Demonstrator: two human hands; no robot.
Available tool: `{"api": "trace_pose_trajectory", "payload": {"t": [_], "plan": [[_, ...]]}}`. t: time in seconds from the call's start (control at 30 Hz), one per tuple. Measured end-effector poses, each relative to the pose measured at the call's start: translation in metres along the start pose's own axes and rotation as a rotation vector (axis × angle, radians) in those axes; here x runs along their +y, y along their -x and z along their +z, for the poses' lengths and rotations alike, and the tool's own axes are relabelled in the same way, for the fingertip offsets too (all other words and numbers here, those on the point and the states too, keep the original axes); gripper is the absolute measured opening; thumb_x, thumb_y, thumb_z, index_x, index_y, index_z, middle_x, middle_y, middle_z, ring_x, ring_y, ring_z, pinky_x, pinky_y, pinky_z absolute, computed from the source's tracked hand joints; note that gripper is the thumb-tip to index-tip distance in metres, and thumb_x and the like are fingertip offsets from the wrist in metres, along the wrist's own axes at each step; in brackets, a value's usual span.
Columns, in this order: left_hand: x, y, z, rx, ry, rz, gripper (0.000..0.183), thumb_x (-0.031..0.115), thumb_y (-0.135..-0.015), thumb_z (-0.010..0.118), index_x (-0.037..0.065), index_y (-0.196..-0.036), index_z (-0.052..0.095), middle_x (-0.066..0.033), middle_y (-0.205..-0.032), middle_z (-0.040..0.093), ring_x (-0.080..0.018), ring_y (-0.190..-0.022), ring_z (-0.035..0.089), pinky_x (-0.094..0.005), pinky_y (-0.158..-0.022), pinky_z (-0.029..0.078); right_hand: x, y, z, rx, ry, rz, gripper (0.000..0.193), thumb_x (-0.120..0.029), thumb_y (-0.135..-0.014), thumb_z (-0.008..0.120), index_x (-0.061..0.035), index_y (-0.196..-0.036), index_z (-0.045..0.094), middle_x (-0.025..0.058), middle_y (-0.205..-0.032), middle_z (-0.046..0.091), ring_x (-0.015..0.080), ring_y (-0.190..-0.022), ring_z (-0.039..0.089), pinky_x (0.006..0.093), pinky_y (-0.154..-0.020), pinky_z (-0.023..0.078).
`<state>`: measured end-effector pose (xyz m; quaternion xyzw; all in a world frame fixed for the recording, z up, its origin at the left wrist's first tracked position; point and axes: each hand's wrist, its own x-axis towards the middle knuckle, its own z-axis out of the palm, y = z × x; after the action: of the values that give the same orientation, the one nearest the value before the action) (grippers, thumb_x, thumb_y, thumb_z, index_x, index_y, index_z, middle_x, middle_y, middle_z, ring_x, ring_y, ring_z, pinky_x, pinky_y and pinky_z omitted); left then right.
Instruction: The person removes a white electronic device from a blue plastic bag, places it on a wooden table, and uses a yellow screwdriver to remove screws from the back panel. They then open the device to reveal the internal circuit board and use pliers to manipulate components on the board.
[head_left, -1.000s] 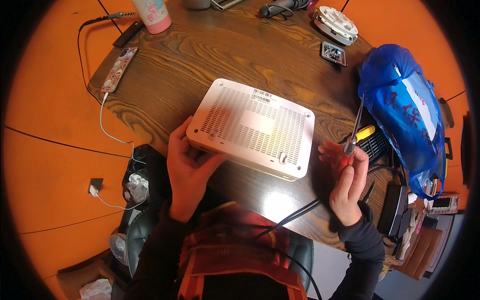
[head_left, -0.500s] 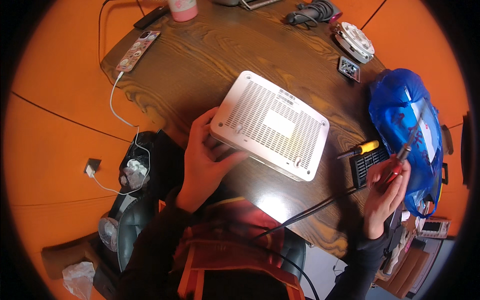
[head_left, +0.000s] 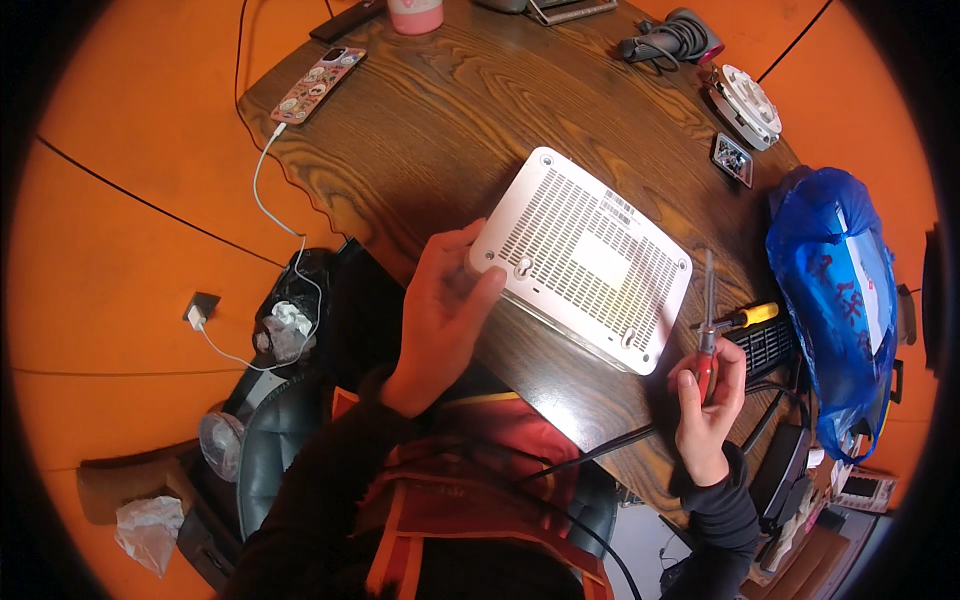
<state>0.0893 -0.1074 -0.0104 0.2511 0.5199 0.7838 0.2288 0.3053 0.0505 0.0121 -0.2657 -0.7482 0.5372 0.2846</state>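
Note:
A white router-like box (head_left: 580,263) with a slotted vent face, a pale label and corner screw holes is tilted up above the table. My left hand (head_left: 447,305) grips its left corner, thumb on the vented face and fingers behind, partly hidden. In my right hand (head_left: 712,405) is a screwdriver (head_left: 707,350) with a red handle, its metal shaft pointing up and away. The screwdriver stands just right of the box, apart from it. Behind that hand lies a yellow-and-black screwdriver (head_left: 752,316) on a black slotted case (head_left: 768,347).
On the brown wooden table (head_left: 450,120) are a phone (head_left: 318,86) on a white cable, a pink cup (head_left: 415,15), a hair dryer (head_left: 672,40), a round white device (head_left: 748,103) and a small tray of bits (head_left: 732,159). A blue plastic bag (head_left: 835,310) stands at the right edge.
My right hand has brought the red screwdriver leftward, close to the box, and its shaft now points more upright. The whole view has shifted, with the box still in my left hand.

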Motion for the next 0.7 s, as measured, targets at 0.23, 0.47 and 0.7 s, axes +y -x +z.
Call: {"api": "trace_pose_trajectory", "payload": {"t": [0.23,0.47,0.7], "plan": [[0.014,0.01,-0.002,0.061,-0.044,-0.117,0.037,0.014,-0.091,0.05,0.002,-0.125,0.041,-0.0111,-0.115,0.052,-0.0172,-0.102,0.053,-0.0317,-0.085,0.046,-0.005,-0.017,-0.011,0.217,0.21,-0.067,0.026,-0.007,-0.081,0.06,0.0011,-0.105,0.053,0.0111,-0.087,0.058,0.0161,-0.079,0.056,0.0265,-0.071,0.043],[0.026,0.026,-0.01,-0.019,-0.2,-0.221,0.047,0.002,-0.085,0.055,-0.005,-0.127,0.037,-0.0125,-0.113,0.054,-0.0167,-0.104,0.052,-0.0266,-0.087,0.043,-0.005,-0.026,-0.017,0.139,0.81,-0.229,0.024,-0.014,-0.078,0.062,0.0005,-0.095,0.056,0.016,-0.086,0.052,0.0329,-0.08,0.052,0.039,-0.069,0.044],[0.033,0.039,-0.014,-0.069,-0.318,-0.339,0.05,0.001,-0.079,0.063,-0.002,-0.121,0.036,-0.0156,-0.101,0.059,-0.019,-0.085,0.061,-0.0278,-0.068,0.053,-0.006,-0.023,-0.016,0.059,0.929,-0.218,0.023,-0.015,-0.077,0.063,-0.0004,-0.093,0.057,0.0143,-0.085,0.049,0.0309,-0.082,0.05,0.038,-0.069,0.045]]}}
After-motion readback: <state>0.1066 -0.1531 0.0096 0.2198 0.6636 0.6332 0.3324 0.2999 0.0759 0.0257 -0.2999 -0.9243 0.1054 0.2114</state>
